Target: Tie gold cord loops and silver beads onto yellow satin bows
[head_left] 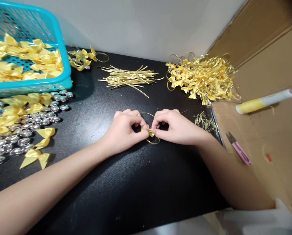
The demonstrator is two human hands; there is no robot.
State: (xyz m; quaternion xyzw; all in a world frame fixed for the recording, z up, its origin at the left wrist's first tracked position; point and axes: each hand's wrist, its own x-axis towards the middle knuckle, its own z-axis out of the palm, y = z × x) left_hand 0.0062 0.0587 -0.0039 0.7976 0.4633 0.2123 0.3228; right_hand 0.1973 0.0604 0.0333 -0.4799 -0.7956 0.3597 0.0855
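Note:
At the middle of the black table, my left hand [127, 129] pinches the left side of a small yellow ribbon bow [150, 131]. From the other side my right hand [171, 125] pinches the same bow, thumb against forefinger. A thin gold wire [152, 143] curves out below the bow, and another stretch of it arcs above, between the hands. The fingertips hide most of the bow and where the wire meets it.
A turquoise basket [67, 62] of yellow bows stands at left, with silver beads [45, 120] before it. Cut gold wires [130, 77] lie at the back. Finished wired bows [202, 76] are heaped at right, near wire scraps [204, 121], pink thread snips [241, 151] and a yellow-white roll [265, 101].

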